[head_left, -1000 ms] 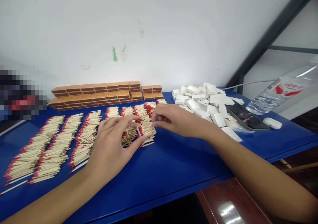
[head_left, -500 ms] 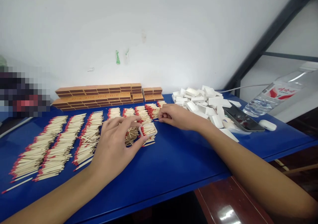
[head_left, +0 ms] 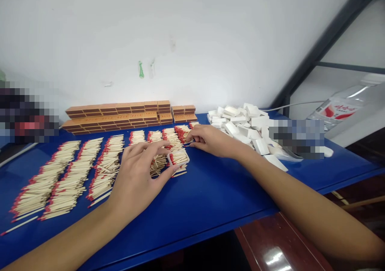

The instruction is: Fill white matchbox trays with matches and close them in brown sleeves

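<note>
My left hand (head_left: 140,168) holds a small white tray (head_left: 187,158) between thumb and fingers. Matches (head_left: 179,157) lie inside the tray, and a few more show just below it. Right of the tray, my right hand (head_left: 207,139) is closed, thumb and fingertips pinched together at the edge of a match pile (head_left: 183,132). A thin match seems to stick out from its fingertips. Rows of red-headed matches (head_left: 67,183) spread over the blue table (head_left: 192,219) to the left of my left hand.
Stacked orange-brown matchboxes (head_left: 120,114) line the wall. White empty trays (head_left: 240,122) are heaped at the right, beside a partly blurred dark object (head_left: 288,142) and a plastic bottle (head_left: 339,106). The table's front edge runs below my forearms.
My right hand has shifted slightly left, nearer to the tray. My left hand keeps its grip on the tray with almost no movement.
</note>
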A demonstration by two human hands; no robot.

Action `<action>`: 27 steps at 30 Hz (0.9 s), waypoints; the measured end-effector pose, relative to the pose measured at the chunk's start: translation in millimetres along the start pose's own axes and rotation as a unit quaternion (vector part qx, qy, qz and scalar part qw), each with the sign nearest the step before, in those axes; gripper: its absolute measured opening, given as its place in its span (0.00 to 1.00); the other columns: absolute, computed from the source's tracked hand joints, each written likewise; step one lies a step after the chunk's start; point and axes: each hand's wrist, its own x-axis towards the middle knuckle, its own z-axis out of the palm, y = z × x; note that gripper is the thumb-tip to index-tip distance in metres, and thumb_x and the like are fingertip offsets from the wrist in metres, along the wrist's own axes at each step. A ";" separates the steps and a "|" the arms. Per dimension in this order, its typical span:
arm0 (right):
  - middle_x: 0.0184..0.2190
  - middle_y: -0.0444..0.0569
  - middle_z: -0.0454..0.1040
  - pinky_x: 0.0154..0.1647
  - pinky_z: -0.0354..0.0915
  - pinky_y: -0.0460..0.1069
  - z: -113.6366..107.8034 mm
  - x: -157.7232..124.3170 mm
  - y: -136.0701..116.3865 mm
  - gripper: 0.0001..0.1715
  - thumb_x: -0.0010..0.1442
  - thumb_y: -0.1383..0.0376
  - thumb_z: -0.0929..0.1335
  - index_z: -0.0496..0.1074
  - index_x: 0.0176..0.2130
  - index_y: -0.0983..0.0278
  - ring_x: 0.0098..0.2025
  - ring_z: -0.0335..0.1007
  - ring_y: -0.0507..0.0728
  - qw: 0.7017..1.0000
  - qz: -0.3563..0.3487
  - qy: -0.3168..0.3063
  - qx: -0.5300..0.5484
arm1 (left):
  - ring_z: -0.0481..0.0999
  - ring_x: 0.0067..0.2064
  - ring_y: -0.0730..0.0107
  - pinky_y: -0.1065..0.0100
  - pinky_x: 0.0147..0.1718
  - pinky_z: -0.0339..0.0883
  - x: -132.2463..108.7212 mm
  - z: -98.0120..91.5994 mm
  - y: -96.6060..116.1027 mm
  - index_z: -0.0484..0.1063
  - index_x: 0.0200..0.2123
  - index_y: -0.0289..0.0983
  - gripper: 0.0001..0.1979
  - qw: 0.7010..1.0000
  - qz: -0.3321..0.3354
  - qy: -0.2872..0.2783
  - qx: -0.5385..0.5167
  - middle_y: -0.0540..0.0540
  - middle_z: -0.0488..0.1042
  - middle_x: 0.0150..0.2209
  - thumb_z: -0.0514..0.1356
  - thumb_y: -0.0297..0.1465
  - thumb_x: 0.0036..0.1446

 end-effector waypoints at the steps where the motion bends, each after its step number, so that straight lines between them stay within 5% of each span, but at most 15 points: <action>1: 0.38 0.50 0.76 0.41 0.60 0.50 -0.3 0.0 -0.3 0.07 0.69 0.73 0.70 0.79 0.44 0.64 0.38 0.67 0.56 1.000 0.000 0.001 -0.003 | 0.80 0.55 0.51 0.50 0.58 0.65 -0.1 -0.3 0.1 0.69 0.58 0.47 0.21 1.000 -0.001 0.000 0.001 0.50 0.86 0.47 0.70 0.39 0.66; 27: 0.35 0.48 0.74 0.38 0.57 0.49 -4.5 -1.2 -0.2 0.07 0.66 0.74 0.71 0.75 0.35 0.64 0.36 0.66 0.54 0.999 0.017 -0.025 0.017 | 0.80 0.55 0.51 0.50 0.57 0.65 0.2 -1.7 1.2 0.69 0.59 0.47 0.22 1.000 -0.004 -0.004 0.003 0.50 0.86 0.48 0.70 0.39 0.66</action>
